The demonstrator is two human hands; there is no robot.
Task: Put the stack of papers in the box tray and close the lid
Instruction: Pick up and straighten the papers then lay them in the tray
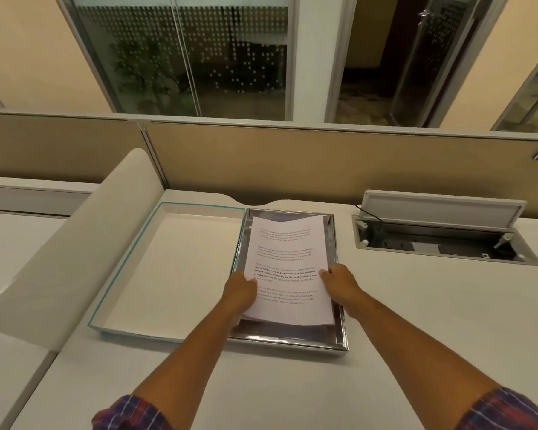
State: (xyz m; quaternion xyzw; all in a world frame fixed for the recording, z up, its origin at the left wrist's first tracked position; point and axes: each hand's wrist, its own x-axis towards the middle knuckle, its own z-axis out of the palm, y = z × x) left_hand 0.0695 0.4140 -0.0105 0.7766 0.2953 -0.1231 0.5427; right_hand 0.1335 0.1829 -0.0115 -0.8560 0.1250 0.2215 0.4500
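Observation:
A stack of white printed papers (288,252) hangs over the shiny silver box tray (340,333), its far end bowed up and its near end above the tray floor. My left hand (241,293) grips the stack's left edge and my right hand (339,282) grips its right edge. The lid (168,268), white inside with a teal rim, lies open and flat to the left of the tray, joined along the tray's left side.
Everything sits on a white desk (416,321). An open cable hatch (441,240) with a raised flap is at the right. A rounded white divider (75,243) rises at the left, and a tan partition wall (323,162) runs behind.

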